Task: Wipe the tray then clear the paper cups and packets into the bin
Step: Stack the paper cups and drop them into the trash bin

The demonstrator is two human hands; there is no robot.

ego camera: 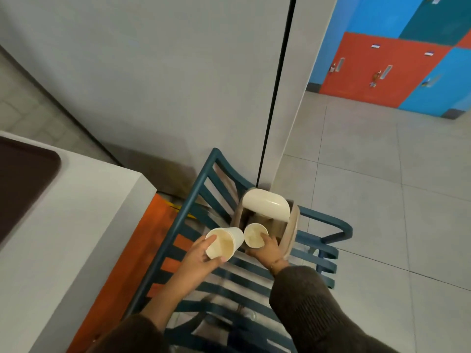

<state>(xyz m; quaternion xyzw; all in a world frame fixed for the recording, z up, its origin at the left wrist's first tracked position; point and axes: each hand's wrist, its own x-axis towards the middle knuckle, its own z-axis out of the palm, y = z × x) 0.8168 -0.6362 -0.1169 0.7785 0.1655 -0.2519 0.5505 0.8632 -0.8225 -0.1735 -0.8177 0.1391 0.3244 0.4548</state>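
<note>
Cream-white paper is what both hands carry. The left hand [204, 253] grips the larger cup [224, 243], tipped on its side with its open mouth facing the camera. The thumb lies over the rim and the fingers curl round the underside. Just beside it, the right hand [266, 250] holds the smaller cup [254, 235], with the fingers wrapped round its wall and one fingertip on its rim. This cup's mouth also faces up towards the camera, and both cups show pale brown staining inside. The two cups almost touch.

Both cups sit at the near edge of the beige bin [293, 233], whose cream lid [266, 205] is tilted so that a dark opening shows beneath it. The smaller cup overlaps that opening, while the larger one is to its left. The bin appears within the frame of a blue slatted chair [229, 276]; I cannot tell whether it stands on the seat or on the floor.

Dark brown sleeves [305, 301] cover both forearms.

At the left edge, the dark brown tray [23, 184] lies flat on the pale desk [76, 225], well apart from the hands. Grey tiles make up the floor [382, 174], a white wall panel [153, 72] rises behind the chair, and red and blue lockers [395, 67] fill the top right corner.
</note>
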